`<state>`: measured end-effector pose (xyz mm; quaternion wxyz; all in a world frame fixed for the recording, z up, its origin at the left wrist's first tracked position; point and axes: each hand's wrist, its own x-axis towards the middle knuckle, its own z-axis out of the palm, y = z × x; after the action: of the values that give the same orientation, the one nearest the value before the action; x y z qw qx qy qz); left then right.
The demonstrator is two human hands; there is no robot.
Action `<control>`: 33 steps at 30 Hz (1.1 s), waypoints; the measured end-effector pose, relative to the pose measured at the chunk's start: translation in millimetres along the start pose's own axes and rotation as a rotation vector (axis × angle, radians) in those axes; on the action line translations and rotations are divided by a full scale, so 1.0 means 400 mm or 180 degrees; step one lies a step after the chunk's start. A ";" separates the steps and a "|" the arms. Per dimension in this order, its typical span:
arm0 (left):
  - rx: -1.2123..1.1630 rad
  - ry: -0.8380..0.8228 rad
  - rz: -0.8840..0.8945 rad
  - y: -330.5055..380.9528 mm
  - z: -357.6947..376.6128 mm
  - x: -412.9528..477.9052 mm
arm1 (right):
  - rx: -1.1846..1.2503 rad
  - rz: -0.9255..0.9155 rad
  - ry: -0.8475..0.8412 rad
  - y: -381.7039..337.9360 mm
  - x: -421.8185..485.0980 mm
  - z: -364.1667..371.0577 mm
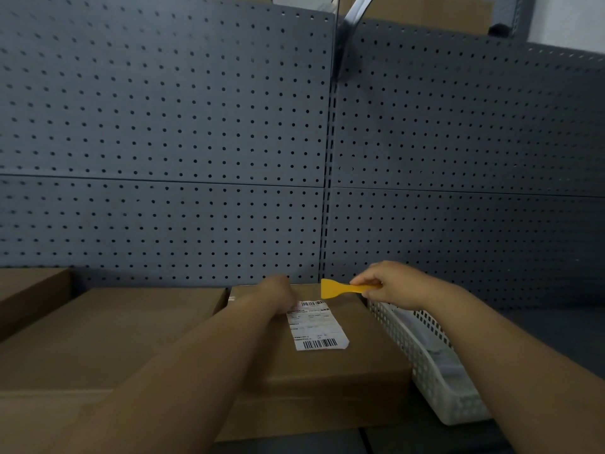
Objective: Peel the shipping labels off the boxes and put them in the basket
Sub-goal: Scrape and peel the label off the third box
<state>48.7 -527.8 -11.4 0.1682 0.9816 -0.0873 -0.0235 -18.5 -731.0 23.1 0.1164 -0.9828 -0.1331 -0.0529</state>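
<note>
Locate the shipping label (316, 326) on the top face of the middle box (327, 375), stuck down along its visible length, with the far-left corner hidden under the left hand (278, 293). Note the long axis: running away from the person, one barcode at the near end and one at the far end, slanting slightly left toward the far end.

Read the left hand as resting on the box at that far-left corner. Do not assume a grip: with the fingers blurred and turned away from the camera, impossible to tell whether pinching the corner, pressing it or only steadying the box.

Read the right hand (383, 285) as gripping a yellow scraper (340, 289) by the handle (fingers curled round it, blade free). Note the blade pointing left, the handle lying crosswise to the label's long axis, and the blade edge just beyond the label's far-right corner, apparently raised off the cardboard.

Treat the far end as the working end: nearer to both hands than the near barcode, and nearest to the left. As a likely next move, lower the blade and draw it toward the person along the long axis.

Find the white basket (422, 355) just beside the box on the right, under the right forearm; pale contents, not identifiable. Disregard the further box (114, 322) to the left for now.
</note>
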 end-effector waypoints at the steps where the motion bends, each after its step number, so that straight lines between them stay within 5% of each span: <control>1: -0.0024 0.0005 -0.0014 -0.001 0.001 0.000 | 0.0005 -0.0001 -0.0003 0.002 0.000 0.001; 14: 0.0036 0.0014 0.0052 0.002 0.003 -0.003 | -0.0024 0.0048 -0.0026 0.034 -0.007 0.000; 26: -0.1220 0.0060 0.0511 -0.026 -0.013 -0.047 | 0.0091 0.0089 0.0018 0.036 -0.020 -0.008; 33: -0.1364 -0.0181 0.0314 -0.031 -0.021 -0.057 | 0.0065 0.0068 0.0043 0.030 -0.032 -0.012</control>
<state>28.9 -509.3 -7.2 0.3713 0.9169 -0.1329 -0.0610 -27.9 -746.5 23.6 0.1278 -0.9826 -0.1223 -0.0568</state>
